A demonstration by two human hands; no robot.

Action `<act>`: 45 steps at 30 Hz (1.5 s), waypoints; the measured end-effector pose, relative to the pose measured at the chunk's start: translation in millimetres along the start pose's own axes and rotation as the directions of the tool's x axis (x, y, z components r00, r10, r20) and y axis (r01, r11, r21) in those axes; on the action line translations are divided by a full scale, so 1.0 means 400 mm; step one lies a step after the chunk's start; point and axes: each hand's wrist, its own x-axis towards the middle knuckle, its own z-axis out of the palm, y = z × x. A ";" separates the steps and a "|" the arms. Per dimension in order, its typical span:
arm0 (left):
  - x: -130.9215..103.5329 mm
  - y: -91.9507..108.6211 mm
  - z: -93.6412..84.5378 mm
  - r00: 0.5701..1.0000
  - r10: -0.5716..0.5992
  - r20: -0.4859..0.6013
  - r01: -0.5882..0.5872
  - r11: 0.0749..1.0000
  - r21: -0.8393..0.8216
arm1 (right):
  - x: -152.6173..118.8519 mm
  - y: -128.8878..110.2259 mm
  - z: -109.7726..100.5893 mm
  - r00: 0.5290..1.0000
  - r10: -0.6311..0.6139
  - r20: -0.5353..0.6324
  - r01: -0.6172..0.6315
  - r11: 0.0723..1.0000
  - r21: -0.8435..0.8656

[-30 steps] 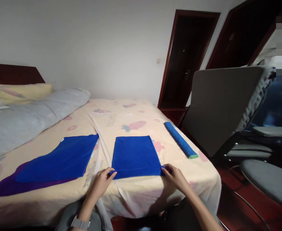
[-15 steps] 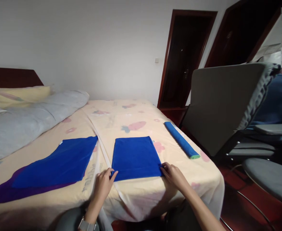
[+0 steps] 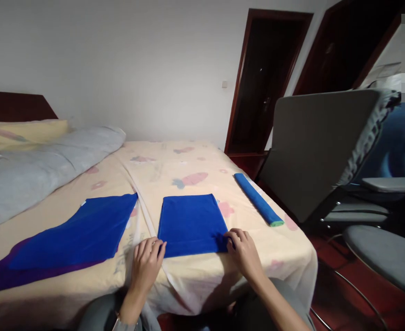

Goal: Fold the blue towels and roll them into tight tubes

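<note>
A blue towel [image 3: 190, 220], folded into a rectangle, lies flat on the bed. My left hand [image 3: 147, 259] is at its near left corner, thumb and fingers closed about the edge. Across from it, my right hand [image 3: 243, 252] has bent fingers closed on the near right corner; the fingertips are partly hidden. To the left, a second blue towel [image 3: 85, 230] is spread unevenly, with a purple cloth [image 3: 2, 276] showing from beneath. A rolled blue towel [image 3: 257, 198] with a green end rests near the bed's right edge.
The patterned bedsheet [image 3: 147, 177] carries a rumpled grey quilt [image 3: 50, 161] and a yellow pillow [image 3: 33, 133] at the left. Right of the bed stand a grey chair back [image 3: 320, 142] and a round-edged grey seat [image 3: 385, 257]. A person in blue [image 3: 401, 142] is behind them.
Both hands stay at the near corners of the folded towel, their fingers more curled over it. The right hand has shifted slightly inward. The camera view has shifted a little.
</note>
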 end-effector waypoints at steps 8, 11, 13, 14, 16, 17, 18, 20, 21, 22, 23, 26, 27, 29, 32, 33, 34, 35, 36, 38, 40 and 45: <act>-0.002 0.137 0.039 0.956 0.286 0.065 -0.275 0.950 -0.146 | -0.022 -0.166 0.066 0.946 -0.290 0.145 0.261 0.946 0.193; -0.002 0.112 0.050 0.955 0.200 0.218 -0.163 0.971 -0.177 | -0.007 -0.149 0.090 0.952 -0.226 0.206 0.191 0.965 0.178; -0.006 0.074 0.045 0.934 0.167 0.314 -0.095 0.968 -0.231 | -0.002 -0.112 0.085 0.954 -0.185 0.235 0.141 0.971 0.193; -0.011 0.053 0.041 0.924 0.159 0.347 -0.066 0.962 -0.264 | -0.003 -0.089 0.077 0.954 -0.167 0.249 0.114 0.970 0.212; -0.023 0.013 0.030 0.906 0.155 0.393 -0.018 0.943 -0.331 | -0.011 -0.039 0.055 0.954 -0.107 0.278 0.033 0.966 0.256; -0.030 -0.004 0.024 0.898 0.151 0.412 0.008 0.933 -0.359 | -0.018 -0.013 0.043 0.954 -0.064 0.294 -0.019 0.962 0.272; -0.036 -0.018 0.020 0.891 0.143 0.431 0.036 0.924 -0.381 | -0.025 0.011 0.032 0.951 -0.020 0.308 -0.071 0.957 0.282; -0.046 -0.038 0.013 0.878 0.120 0.463 0.092 0.907 -0.411 | -0.038 0.049 0.016 0.946 0.037 0.323 -0.133 0.950 0.282; -0.048 -0.043 0.011 0.877 0.105 0.469 0.115 0.902 -0.417 | -0.044 0.060 0.011 0.945 0.037 0.324 -0.132 0.951 0.278; -0.048 -0.045 0.009 0.881 0.090 0.464 0.128 0.899 -0.419 | -0.047 0.065 0.009 0.948 0.018 0.318 -0.110 0.955 0.274; -0.045 -0.043 0.008 0.891 0.083 0.447 0.126 0.899 -0.419 | -0.049 0.064 0.009 0.954 -0.012 0.301 -0.073 0.960 0.270; -0.024 -0.011 0.010 0.928 0.118 0.352 0.039 0.911 -0.410 | -0.039 0.019 0.027 0.973 -0.121 0.197 0.072 0.968 0.240; -0.015 0.007 0.014 0.931 0.158 0.328 -0.012 0.913 -0.408 | -0.032 -0.007 0.040 0.973 -0.163 0.162 0.124 0.966 0.226; 0.004 0.048 0.026 0.913 0.264 0.312 -0.118 0.901 -0.417 | -0.017 -0.062 0.072 0.959 -0.252 0.132 0.223 0.954 0.201; 0.022 0.088 0.051 0.865 0.359 0.352 -0.175 0.871 -0.459 | -0.001 -0.118 0.118 0.923 -0.342 0.176 0.309 0.932 0.190; 0.025 0.089 0.057 0.851 0.363 0.379 -0.155 0.864 -0.479 | 0.000 -0.121 0.127 0.913 -0.354 0.201 0.318 0.928 0.192; 0.025 0.082 0.060 0.837 0.361 0.412 -0.124 0.857 -0.500 | -0.001 -0.115 0.130 0.907 -0.358 0.224 0.317 0.928 0.196; 0.024 0.069 0.061 0.822 0.353 0.447 -0.083 0.850 -0.520 | -0.003 -0.100 0.127 0.902 -0.355 0.246 0.310 0.929 0.203; 0.022 0.051 0.058 0.808 0.341 0.481 -0.035 0.843 -0.537 | -0.007 -0.078 0.118 0.900 -0.347 0.265 0.295 0.931 0.215; 0.017 0.007 0.048 0.780 0.309 0.544 0.066 0.824 -0.563 | -0.017 -0.023 0.089 0.907 -0.306 0.288 0.236 0.938 0.253; 0.010 -0.033 0.036 0.766 0.261 0.587 0.168 0.800 -0.575 | -0.026 0.030 0.053 0.917 -0.248 0.311 0.153 0.942 0.300; 0.005 -0.069 0.023 0.770 0.120 0.627 0.348 0.745 -0.570 | -0.032 0.078 -0.001 0.901 -0.189 0.391 0.030 0.926 0.377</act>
